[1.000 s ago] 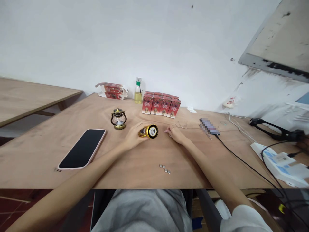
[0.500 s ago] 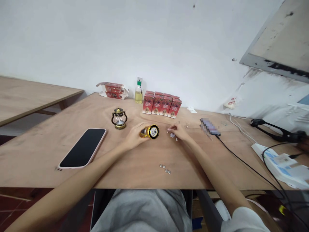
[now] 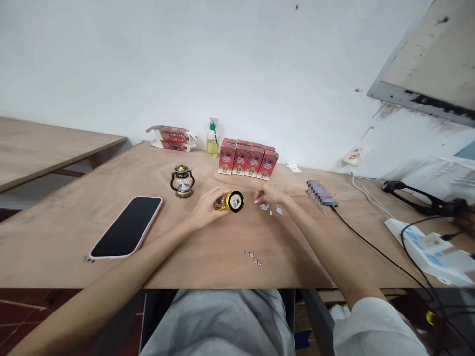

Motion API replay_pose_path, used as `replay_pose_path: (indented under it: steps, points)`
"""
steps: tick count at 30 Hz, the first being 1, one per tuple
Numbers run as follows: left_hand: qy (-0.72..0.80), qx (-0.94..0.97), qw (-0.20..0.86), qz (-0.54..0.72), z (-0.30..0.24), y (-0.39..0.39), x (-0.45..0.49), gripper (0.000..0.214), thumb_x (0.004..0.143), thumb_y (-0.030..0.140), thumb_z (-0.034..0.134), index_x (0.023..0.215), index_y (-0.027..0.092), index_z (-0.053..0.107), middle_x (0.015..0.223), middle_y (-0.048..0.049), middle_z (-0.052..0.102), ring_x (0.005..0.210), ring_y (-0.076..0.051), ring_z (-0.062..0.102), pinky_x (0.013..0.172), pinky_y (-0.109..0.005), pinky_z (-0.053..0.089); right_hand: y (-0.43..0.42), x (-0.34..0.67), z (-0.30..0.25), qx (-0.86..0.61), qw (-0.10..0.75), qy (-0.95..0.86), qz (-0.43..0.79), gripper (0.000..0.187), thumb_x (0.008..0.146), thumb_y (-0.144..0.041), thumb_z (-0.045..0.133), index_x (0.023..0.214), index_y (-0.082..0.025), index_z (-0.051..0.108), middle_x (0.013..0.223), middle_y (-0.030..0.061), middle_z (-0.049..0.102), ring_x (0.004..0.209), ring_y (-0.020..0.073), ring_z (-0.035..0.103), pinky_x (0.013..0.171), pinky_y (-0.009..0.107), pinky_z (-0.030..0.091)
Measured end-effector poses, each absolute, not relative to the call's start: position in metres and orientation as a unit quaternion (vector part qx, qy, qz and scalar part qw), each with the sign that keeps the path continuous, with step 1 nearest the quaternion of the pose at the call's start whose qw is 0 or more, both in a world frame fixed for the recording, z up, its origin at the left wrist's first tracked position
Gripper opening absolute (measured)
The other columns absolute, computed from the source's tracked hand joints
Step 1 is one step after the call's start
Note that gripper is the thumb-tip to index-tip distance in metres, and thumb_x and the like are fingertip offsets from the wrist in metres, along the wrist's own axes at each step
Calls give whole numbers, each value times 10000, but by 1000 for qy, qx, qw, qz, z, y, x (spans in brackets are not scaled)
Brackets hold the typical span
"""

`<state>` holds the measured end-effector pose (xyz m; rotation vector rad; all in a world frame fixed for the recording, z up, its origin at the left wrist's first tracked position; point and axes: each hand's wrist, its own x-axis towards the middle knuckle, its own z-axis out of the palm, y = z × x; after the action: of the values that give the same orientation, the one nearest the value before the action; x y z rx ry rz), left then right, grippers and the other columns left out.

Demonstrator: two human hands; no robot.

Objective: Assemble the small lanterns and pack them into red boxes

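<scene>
My left hand (image 3: 206,208) is wrapped round a small gold-coloured lantern (image 3: 235,201), tilted so that its black-rimmed round base faces me. Inside the base, small parts show on a white surface. To the right of the lantern, my right hand (image 3: 270,194) is closed in a pinch; whatever its fingertips hold is too small to make out. Small white pieces (image 3: 264,206) lie on the table just below that hand. Nearer the front edge are several silver button cells (image 3: 254,257). A second lantern (image 3: 182,182), bronze-toned with a clear globe, stands upright beyond my left hand.
Red boxes (image 3: 243,159) stand in rows at the back, beside a bottle of yellow liquid (image 3: 212,144) and an opened red carton (image 3: 173,139). A phone (image 3: 128,227) lies left. On the right are a cabled device (image 3: 322,193) and a white power strip (image 3: 423,249).
My right hand has moved slightly left and up toward the lantern, and another white piece now shows on the table below its wrist. My left hand keeps its hold on the lantern.
</scene>
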<state>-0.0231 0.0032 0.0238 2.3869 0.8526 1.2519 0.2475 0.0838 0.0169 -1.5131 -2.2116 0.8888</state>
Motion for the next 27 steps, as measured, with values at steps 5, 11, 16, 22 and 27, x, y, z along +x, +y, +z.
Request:
replay_pose_path:
  steps: [5, 11, 16, 22, 27]
  points:
    - [302, 831, 162, 437, 25, 2, -22, 365, 744, 353, 670, 1046, 161, 599, 1076, -97, 658, 1004, -238, 609, 894, -344, 471, 76, 247, 12, -515, 147, -794, 288, 63, 705, -117, 690, 706, -151, 636, 669, 12, 673, 606, 108, 609, 549, 190, 488]
    - [309, 833, 164, 429, 23, 2, -22, 357, 750, 343, 667, 1045, 155, 598, 1069, -96, 657, 994, -233, 611, 892, -339, 468, 65, 249, 3, -516, 151, -807, 244, 99, 815, -85, 558, 841, -176, 585, 811, 19, 665, 637, 100, 585, 568, 204, 491]
    - [306, 835, 157, 430, 20, 3, -23, 363, 745, 337, 671, 1048, 154, 592, 1073, -99, 654, 1003, -234, 607, 895, -339, 466, 59, 248, 7, -511, 149, -820, 210, 55, 831, -119, 560, 823, -172, 573, 739, 5, 643, 655, 106, 575, 589, 200, 459]
    - [305, 832, 159, 434, 20, 4, -23, 365, 745, 356, 676, 1038, 156, 590, 1063, -101, 653, 988, -237, 610, 882, -342, 472, 36, 226, 18, -484, 140, -846, 173, 99, 810, -84, 561, 791, -173, 600, 761, 18, 665, 706, 134, 598, 668, 235, 427]
    - [306, 830, 167, 436, 21, 4, -23, 362, 746, 357, 665, 1045, 168, 588, 1065, -94, 651, 989, -237, 608, 882, -346, 474, 1, 215, 30, -430, 133, -873, 186, 123, 815, -85, 560, 836, -185, 628, 841, 20, 690, 773, 142, 624, 721, 246, 433]
